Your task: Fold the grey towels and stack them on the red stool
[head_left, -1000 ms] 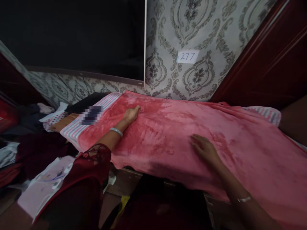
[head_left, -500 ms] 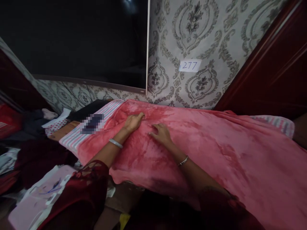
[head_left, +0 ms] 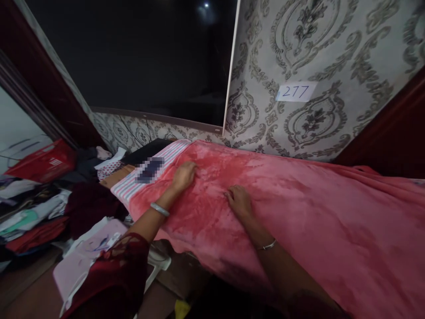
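Observation:
A pink-red plush blanket [head_left: 299, 212] lies spread over a raised surface under both my hands. My left hand [head_left: 185, 176], with a bangle at the wrist, rests on its left part, palm down, the fingers bent slightly and a little blurred. My right hand [head_left: 239, 199], wearing a thin bracelet, touches the blanket further right and nearer to me. Its fingers are loosely bent with the tips on the plush, and no fold shows in them. A striped cloth [head_left: 128, 188] sticks out past the blanket's left end, bearing a dark pixelated object [head_left: 150, 170].
Behind the blanket stand a large dark television [head_left: 149, 62] and a patterned wall with a paper marked 277 [head_left: 296, 91]. Piled clothes [head_left: 36, 217], a red basket [head_left: 44, 161] and a pink plastic piece [head_left: 79, 257] are at the left. A white stool-like leg [head_left: 159, 261] shows below the blanket.
The view has swung left, showing more of the clothes and the red basket. My left hand has slid left over the blanket. My right hand has come nearer to me, its fingers more bent.

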### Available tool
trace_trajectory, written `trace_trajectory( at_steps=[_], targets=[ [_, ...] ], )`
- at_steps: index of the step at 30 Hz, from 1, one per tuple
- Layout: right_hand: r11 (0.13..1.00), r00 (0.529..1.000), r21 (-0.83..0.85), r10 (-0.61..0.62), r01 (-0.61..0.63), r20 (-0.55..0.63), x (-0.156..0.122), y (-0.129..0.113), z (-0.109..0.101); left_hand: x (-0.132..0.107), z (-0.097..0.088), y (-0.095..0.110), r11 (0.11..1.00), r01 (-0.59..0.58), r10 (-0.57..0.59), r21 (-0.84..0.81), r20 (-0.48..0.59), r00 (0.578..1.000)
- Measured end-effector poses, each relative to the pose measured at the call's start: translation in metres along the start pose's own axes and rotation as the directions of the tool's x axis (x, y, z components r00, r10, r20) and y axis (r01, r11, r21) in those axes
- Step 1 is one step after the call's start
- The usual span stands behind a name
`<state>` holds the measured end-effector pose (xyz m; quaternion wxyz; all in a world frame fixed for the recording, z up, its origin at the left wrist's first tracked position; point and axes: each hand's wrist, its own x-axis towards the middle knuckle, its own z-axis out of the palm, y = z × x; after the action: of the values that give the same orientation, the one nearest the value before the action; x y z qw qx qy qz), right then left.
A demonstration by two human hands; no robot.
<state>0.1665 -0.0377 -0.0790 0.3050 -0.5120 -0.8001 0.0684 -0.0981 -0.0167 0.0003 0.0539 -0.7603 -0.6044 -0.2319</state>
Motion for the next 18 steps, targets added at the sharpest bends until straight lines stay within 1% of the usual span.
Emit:
trace_trajectory(
  at_steps=[1,2,4,5,6,7,8,9,11,12,13,17,18],
  targets=[
    [1.000,1.000,-0.003,0.009,-0.009,0.006,0.000,-0.001,0.000,0.000,-0.007,-0.010,0.995,0.095,-0.094,0.020,-0.050,0.994],
    [1.000,1.000,-0.004,0.017,-0.016,0.012,0.000,-0.001,-0.001,0.000,-0.014,-0.021,0.979,0.200,-0.196,0.043,-0.095,0.976],
    [1.000,1.000,-0.007,0.021,-0.021,0.023,0.000,-0.001,-0.001,-0.001,-0.023,-0.040,0.917,0.394,-0.382,0.063,-0.154,0.911],
    [1.000,0.999,-0.008,0.019,-0.019,0.028,0.000,-0.001,-0.001,-0.002,-0.025,-0.049,0.881,0.473,-0.463,0.021,-0.167,0.870],
    [1.000,0.999,-0.009,0.016,-0.016,0.030,0.000,-0.001,-0.001,-0.002,-0.026,-0.056,0.845,0.531,-0.533,-0.056,-0.166,0.830],
    [1.000,0.999,-0.009,0.013,-0.012,0.030,0.000,-0.001,-0.001,-0.003,-0.025,-0.063,0.809,0.568,-0.587,-0.151,-0.151,0.796],
    [1.000,1.000,-0.010,0.010,-0.010,0.027,0.000,-0.001,0.000,-0.003,-0.023,-0.069,0.773,0.584,-0.624,-0.247,-0.128,0.771],
    [1.000,1.000,-0.011,0.009,-0.009,0.023,0.000,-0.001,0.000,-0.003,-0.021,-0.074,0.741,0.584,-0.645,-0.331,-0.107,0.757],
    [1.000,1.000,-0.010,0.015,-0.015,0.015,0.001,0.000,0.001,-0.002,-0.017,-0.082,0.705,0.555,-0.650,-0.441,-0.091,0.754],
    [1.000,1.000,-0.006,0.020,-0.019,0.012,0.001,0.000,0.001,-0.001,-0.016,-0.085,0.698,0.532,-0.648,-0.479,-0.106,0.754],
    [1.000,1.000,-0.002,0.023,-0.023,0.010,0.001,0.000,0.001,0.000,-0.016,-0.087,0.684,0.508,-0.654,-0.523,-0.132,0.745],
    [0.999,0.999,0.017,0.032,-0.031,-0.005,0.002,0.000,0.002,0.006,-0.022,-0.096,0.631,0.421,-0.704,-0.651,-0.254,0.663],
    [0.999,0.999,0.023,0.033,-0.033,-0.013,0.002,0.001,0.003,0.008,-0.024,-0.098,0.627,0.407,-0.708,-0.665,-0.267,0.654]
  ],
)
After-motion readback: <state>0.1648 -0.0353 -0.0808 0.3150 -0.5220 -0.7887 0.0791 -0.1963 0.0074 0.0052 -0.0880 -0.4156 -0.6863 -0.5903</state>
